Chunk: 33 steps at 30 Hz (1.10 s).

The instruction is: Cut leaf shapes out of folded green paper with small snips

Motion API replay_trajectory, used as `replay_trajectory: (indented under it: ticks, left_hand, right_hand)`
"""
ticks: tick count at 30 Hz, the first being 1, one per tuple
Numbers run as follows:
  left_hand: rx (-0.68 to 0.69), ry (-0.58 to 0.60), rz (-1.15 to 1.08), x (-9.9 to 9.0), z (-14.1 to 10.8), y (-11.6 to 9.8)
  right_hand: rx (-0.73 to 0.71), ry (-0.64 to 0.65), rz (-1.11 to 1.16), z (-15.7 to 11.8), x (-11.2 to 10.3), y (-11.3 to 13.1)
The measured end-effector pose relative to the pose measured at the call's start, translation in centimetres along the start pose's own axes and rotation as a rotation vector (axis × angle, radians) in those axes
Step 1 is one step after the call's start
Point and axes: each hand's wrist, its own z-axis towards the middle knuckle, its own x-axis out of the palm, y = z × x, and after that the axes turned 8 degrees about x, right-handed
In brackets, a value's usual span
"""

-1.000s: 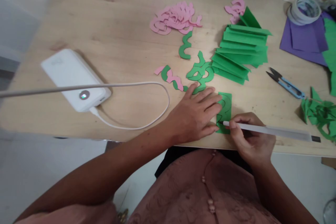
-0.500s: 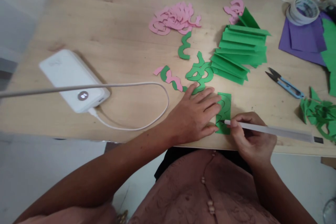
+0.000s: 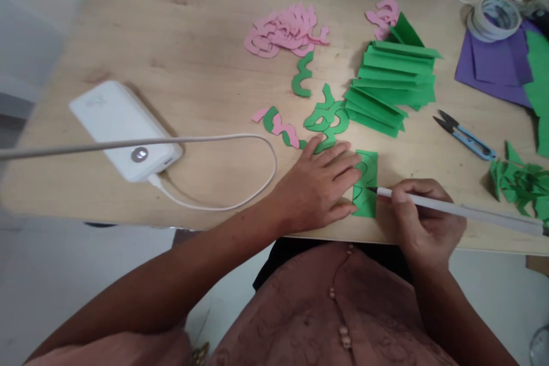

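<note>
A small green paper rectangle [image 3: 366, 206] with dark curved lines drawn on it lies near the table's front edge. My left hand [image 3: 319, 187] rests flat with fingers spread, its fingertips over the paper's left edge. In my right hand [image 3: 426, 220] is a white pen [image 3: 458, 209], its dark tip over the paper's right half; whether the tip touches cannot be made out. Just beyond my left fingers lie curly green paper cutouts [image 3: 328, 114] and a wavy row of pink and green pieces [image 3: 277, 124].
Pink cutouts [image 3: 285, 31] lie farther back, near a stack of folded green strips [image 3: 392, 80]. At right are blue-handled thread snips [image 3: 465, 136], green scraps [image 3: 518, 183], and tape rolls [image 3: 495, 18] on purple paper [image 3: 493, 66]. A white power bank [image 3: 124, 126] with a cable [image 3: 214, 138] sits left.
My right hand and the pen have shifted right and the tip slightly up the paper. A curved line shows where the tip was. My left hand stays in place.
</note>
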Motion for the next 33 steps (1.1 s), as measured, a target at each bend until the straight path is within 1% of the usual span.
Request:
replay_trajectory:
  ticks: [4,5,7,9,11,13,18,22,26,31,33]
  left_hand:
    - [-0.002,-0.001,0.004,0.0,0.0,0.0]
    - [-0.002,-0.004,0.005,0.0,0.0,-0.1]
    - [0.000,-0.009,0.008,0.1,0.0,-0.1]
    - [0.002,-0.014,0.013,0.1,0.0,-0.1]
    - [0.005,-0.017,0.018,0.2,0.0,-0.1]
    - [0.007,-0.021,0.023,0.3,0.0,0.0]
    - [0.013,-0.028,0.020,0.3,-0.1,0.0]
    - [0.015,-0.025,0.013,0.3,-0.1,0.0]
    - [0.016,-0.027,0.014,0.2,-0.1,-0.1]
    - [0.021,-0.039,0.021,0.4,-0.1,-0.1]
    - [0.026,-0.049,0.021,0.6,-0.1,0.0]
  right_hand:
    - [0.010,-0.005,0.098,-0.5,-0.3,0.0]
    - [0.000,0.012,0.083,-0.6,-0.6,0.0]
    - [-0.046,0.071,-0.031,-1.0,-1.2,0.0]
    - [-0.185,0.142,-0.182,-1.3,-1.8,-0.1]
    - [-0.364,0.157,-0.217,-1.5,-2.0,-0.4]
    - [-0.449,0.170,-0.207,-1.6,-1.9,-0.8]
    - [-0.496,0.181,-0.248,-2.1,-1.2,-1.5]
    - [-0.574,0.138,-0.309,-2.1,-0.8,-1.6]
    - [-0.601,0.099,-0.352,-2.3,-0.6,-1.7]
    - [-0.654,0.082,-0.418,-2.4,-0.4,-2.2]
    - [-0.664,0.054,-0.432,-2.5,-0.3,-2.5]
